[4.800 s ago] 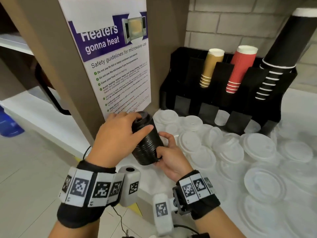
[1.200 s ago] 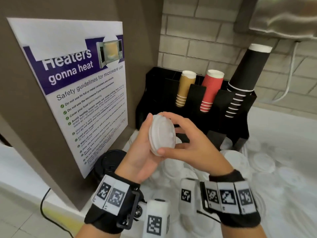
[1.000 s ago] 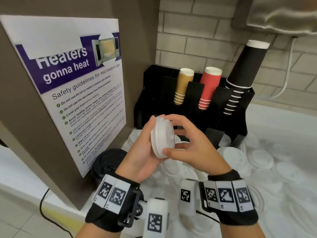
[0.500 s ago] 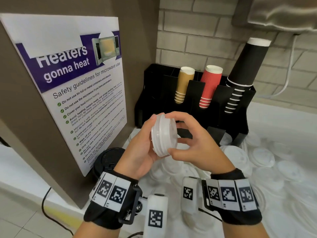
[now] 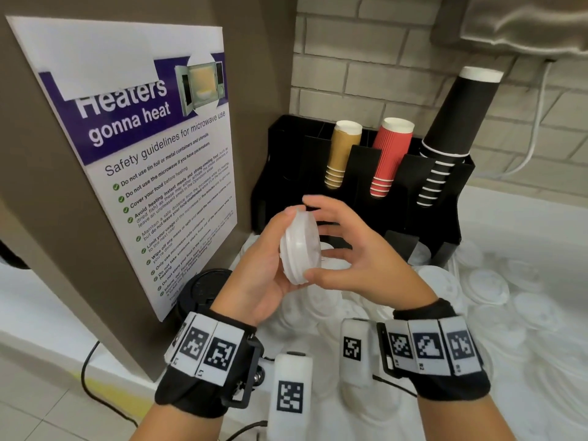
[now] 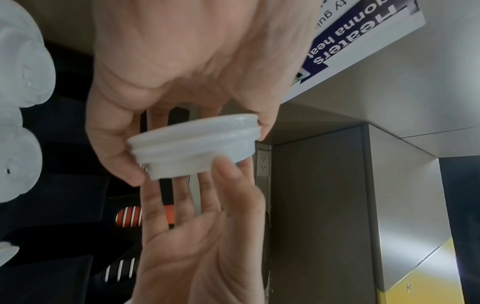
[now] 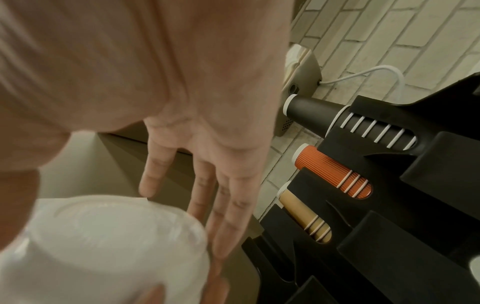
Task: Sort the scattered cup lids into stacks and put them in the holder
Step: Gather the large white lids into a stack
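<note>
A short stack of white lids (image 5: pixel 299 246) is held on edge in the air in front of the black holder (image 5: pixel 286 160). My left hand (image 5: pixel 267 262) grips it from the left, thumb on the upper rim and fingers behind. In the left wrist view the same stack (image 6: pixel 192 144) sits pinched across its rim by the left hand (image 6: pixel 194 61). My right hand (image 5: pixel 346 253) is beside the stack with fingers spread and straight; its thumb touches the lower rim. The right wrist view shows the straight fingers (image 7: pixel 221 185) past the blurred stack (image 7: pixel 103 246).
The holder's slots carry tan cups (image 5: pixel 342 154), red cups (image 5: pixel 389 154) and tall black cups (image 5: pixel 451 132). Loose white lids (image 5: pixel 490 281) cover the counter to the right. A stack of black lids (image 5: pixel 203 291) stands at the left by the poster panel (image 5: pixel 143 154).
The black lid stack held earlier now stands on the counter. Over the last second my right fingers have loosened off the white stack and spread out, while the left hand keeps holding it.
</note>
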Available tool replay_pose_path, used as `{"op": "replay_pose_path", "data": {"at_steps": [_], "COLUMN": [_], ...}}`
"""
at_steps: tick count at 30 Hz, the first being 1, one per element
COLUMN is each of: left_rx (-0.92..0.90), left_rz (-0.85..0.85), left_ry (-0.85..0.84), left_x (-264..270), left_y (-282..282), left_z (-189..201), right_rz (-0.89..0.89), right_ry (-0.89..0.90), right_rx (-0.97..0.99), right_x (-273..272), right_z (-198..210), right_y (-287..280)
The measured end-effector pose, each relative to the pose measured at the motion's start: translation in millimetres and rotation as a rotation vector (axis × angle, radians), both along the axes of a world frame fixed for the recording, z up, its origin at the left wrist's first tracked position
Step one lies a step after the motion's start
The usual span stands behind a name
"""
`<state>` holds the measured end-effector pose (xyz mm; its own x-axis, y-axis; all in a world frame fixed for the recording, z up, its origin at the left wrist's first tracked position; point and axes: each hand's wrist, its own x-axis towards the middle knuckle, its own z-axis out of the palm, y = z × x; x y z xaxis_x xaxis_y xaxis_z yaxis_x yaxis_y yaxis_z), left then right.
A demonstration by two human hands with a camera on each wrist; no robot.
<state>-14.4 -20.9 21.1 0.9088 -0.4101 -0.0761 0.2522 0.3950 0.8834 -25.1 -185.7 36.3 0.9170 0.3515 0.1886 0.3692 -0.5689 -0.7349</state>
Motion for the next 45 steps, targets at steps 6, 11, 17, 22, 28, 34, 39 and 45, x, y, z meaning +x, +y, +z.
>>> {"op": "replay_pose_path", "data": {"at_steps": [6,11,17,22,28,34,39,45], "left_rx": [-0.053,-0.026,0.001,0.002,0.064,0.137,0.121,0.073], "left_rz": [0.170,0.180,0.188,0.204,0.236,0.144,0.049,0.133], "left_ry": [-0.037,-0.058,-0.041,-0.028,-0.026,-0.070,-0.137,-0.096], "left_x": [12.3,17.0,13.8,10.6,8.0,-1.1,-6.3,-5.9], "left_y": [22.0,34.1,32.9,33.9,37.2,23.7,16.3,12.5], "left_z": [8.4,9.8,9.6,11.0,13.1,8.7,5.9,3.6], "right_rz": [0.164,0.509,0.609,0.581,0.336,0.044,0.172,0.177], "right_ry": [-0.008,0.143,0.112,0.141,0.174,0.061,0.026,-0.003], "right_rx": [-0.347,-0.919,-1.164,-1.065,-0.495,0.116,0.213,0.173], "right_x": [8.1,-4.3,-12.6,-16.5,-1.4,6.8,2.9,1.1], "right_z": [-4.2,-46.5,-71.1,-69.4,-12.8,30.4,29.1,19.0], "right_y": [4.6,27.9,35.0,34.6,1.3,-15.2,-1.7,8.2]}}
